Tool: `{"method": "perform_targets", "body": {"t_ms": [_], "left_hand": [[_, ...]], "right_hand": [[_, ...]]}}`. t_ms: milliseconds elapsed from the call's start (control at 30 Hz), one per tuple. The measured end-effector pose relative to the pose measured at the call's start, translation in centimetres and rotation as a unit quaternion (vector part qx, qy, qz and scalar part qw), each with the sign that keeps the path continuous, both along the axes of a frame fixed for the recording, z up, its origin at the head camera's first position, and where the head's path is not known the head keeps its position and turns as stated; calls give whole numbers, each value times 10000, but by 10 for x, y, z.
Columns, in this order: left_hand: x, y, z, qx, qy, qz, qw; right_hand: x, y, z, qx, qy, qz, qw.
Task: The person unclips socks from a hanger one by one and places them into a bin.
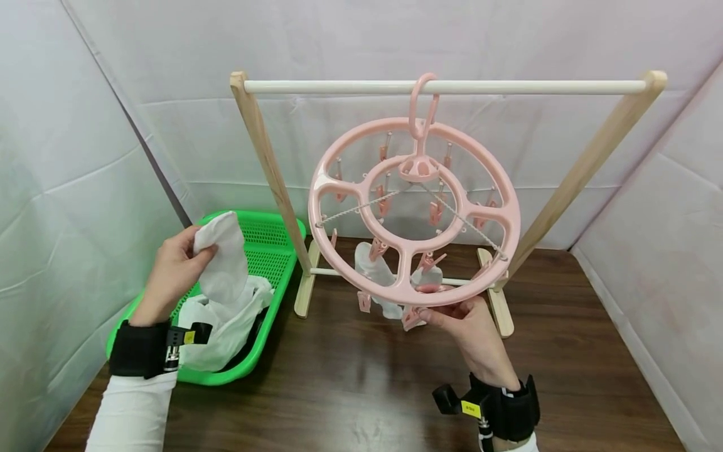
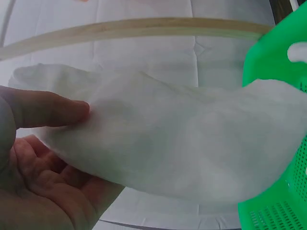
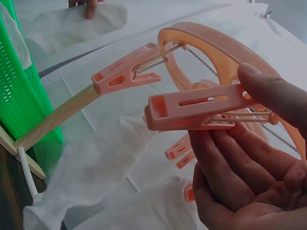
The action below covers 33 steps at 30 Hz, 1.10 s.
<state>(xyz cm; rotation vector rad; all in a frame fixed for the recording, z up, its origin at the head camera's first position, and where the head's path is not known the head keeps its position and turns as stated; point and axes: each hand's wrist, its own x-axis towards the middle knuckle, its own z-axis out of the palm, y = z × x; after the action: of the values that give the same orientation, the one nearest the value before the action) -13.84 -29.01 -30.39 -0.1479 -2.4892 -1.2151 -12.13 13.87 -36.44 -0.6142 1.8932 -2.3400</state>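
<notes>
My left hand (image 1: pixel 175 267) pinches one end of a white sock (image 1: pixel 223 260) between thumb and fingers. The sock hangs down over the green basket (image 1: pixel 289 289), in front of other white cloth there. At the front rim of a round pink drying hanger (image 1: pixel 339 285), my right hand (image 1: pixel 465 323) pinches a pink clothespin (image 3: pixel 196 106), thumb on its upper side and fingers beneath. Its jaws hold nothing in the right wrist view. White socks (image 1: pixel 373 267) hang from pegs just behind; another clothespin (image 3: pixel 122 72) dangles beside my fingers.
The hanger hooks over the white bar (image 1: pixel 531 87) of a wooden-legged rack (image 1: pixel 587 169) on a dark wood table (image 1: pixel 350 376). More white laundry (image 1: pixel 217 339) and something dark lie in the basket. White fabric walls (image 1: pixel 649 207) enclose the table's back and sides.
</notes>
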Motion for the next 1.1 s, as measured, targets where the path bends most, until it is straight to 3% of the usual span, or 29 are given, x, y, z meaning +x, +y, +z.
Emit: {"method": "perform_targets", "body": {"t_ms": [367,433,533,567,600,667,767,800,967,1100], "left_hand": [[-14,-9,-6,456,-558,-154,9973],[-27,-17,-26,626,-414,-406,9964],[-30,-9,-34,583,-442,-740,9946],[-38,-11,-46,492,-379,-824,9947],[-38,-6,-46,454,-379,-928,9939],[-28,13,-32,233,-561,-1006,9931],[-31,27,-36,96,-437,-1274,9908],[-25,38,-27,133,-422,-1392,9893],[-35,64,-45,26,-50,-1910,9816],[-39,86,-55,20,-107,-2281,9736]], "right_hand": [[1,-2,0,100,101,90,9999],[2,-1,0,151,123,72,9998],[3,-1,1,232,129,5,9996],[3,-2,1,260,129,-40,9996],[4,-2,1,272,121,-62,9995],[4,-2,1,282,96,-88,9995],[4,-1,1,264,95,-98,9996],[4,-1,1,274,110,-77,9995],[5,1,1,387,83,-104,9992],[6,0,0,390,70,-105,9992]]}}
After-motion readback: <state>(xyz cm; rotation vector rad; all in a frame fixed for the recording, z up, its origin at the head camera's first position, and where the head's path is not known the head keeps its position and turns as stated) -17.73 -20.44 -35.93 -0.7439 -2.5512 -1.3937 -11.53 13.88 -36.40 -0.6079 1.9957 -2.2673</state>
